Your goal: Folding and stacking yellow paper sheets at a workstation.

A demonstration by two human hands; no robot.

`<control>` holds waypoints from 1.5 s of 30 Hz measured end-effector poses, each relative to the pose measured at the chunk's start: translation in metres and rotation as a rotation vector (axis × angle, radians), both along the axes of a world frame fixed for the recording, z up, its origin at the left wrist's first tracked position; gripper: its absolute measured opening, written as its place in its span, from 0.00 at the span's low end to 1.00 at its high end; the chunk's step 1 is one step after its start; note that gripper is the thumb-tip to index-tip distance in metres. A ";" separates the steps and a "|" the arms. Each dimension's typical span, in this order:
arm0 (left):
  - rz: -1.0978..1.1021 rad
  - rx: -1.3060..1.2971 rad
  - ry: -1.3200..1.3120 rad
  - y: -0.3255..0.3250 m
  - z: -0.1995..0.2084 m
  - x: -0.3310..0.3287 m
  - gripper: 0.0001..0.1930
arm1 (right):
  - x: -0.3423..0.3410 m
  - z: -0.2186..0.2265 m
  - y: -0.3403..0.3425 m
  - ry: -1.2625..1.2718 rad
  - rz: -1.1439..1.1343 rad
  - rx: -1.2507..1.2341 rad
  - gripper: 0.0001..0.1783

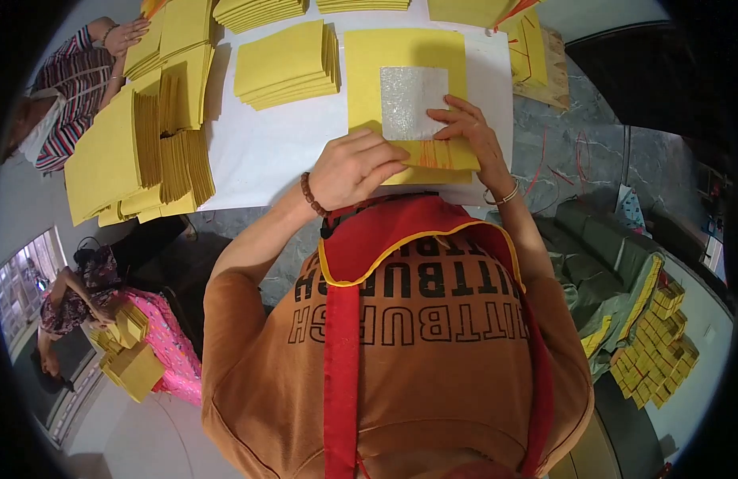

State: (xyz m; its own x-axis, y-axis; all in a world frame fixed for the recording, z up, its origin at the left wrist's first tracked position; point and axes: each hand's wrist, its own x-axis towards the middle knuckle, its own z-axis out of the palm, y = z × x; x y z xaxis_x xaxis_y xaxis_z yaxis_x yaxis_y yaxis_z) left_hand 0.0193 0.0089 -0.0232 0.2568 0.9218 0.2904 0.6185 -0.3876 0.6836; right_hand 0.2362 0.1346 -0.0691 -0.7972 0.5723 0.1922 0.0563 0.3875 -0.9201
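My left hand (357, 169) pinches the folded near edge of the yellow sheet (364, 92) on the white counter (273, 148); my right hand (474, 137), loosely spread, rests on its silver square (409, 100). A yellow stack (283, 64) lies beyond my left hand.

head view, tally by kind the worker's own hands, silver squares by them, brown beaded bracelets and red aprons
Own hands: 2 (left hand, right hand)
Silver square: 1
Brown beaded bracelet: 1
Red apron: 1
Total: 5
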 end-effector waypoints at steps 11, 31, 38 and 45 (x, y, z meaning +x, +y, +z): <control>0.050 -0.142 -0.104 0.005 -0.001 -0.002 0.08 | -0.001 -0.003 -0.001 -0.015 -0.021 0.018 0.29; 0.214 -0.472 -0.308 0.022 -0.008 -0.016 0.12 | 0.001 -0.012 0.002 -0.074 -0.041 -0.015 0.34; 0.177 -0.594 -0.281 0.026 -0.004 -0.021 0.15 | -0.002 -0.008 0.001 -0.098 -0.059 -0.030 0.35; 0.197 -0.551 -0.406 0.027 -0.005 -0.020 0.12 | -0.002 -0.008 0.002 -0.051 -0.035 -0.020 0.36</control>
